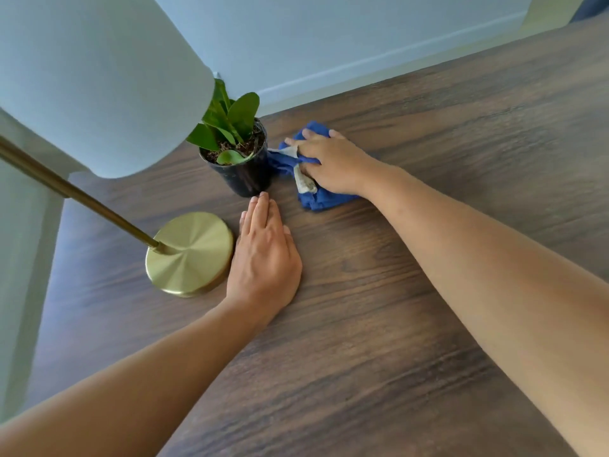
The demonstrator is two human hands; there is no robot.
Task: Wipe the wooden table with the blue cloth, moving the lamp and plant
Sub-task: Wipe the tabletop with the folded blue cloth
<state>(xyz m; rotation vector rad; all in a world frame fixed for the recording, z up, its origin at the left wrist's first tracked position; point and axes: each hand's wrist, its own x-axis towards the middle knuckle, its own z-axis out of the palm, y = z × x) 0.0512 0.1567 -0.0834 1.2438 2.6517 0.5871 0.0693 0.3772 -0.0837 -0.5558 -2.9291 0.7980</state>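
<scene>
1. The right hand [333, 163] pressed the bunched blue cloth [316, 199] onto the tabletop [379, 324], fingers [293, 141] spread, just beside the plant [235, 150].
2. The left hand [263, 255] lay flat, fingers together, between the plant and the lamp [189, 253].

We see two bare forearms, each ending in a bare hand: the left hand [263, 255] and the right hand [329, 163]. No sleeve reaches into view on either arm. We find no ring, watch, bracelet or glove on them. The fingernails we can make out on both hands are short and unpainted. The rest of the person lies outside our view.
</scene>
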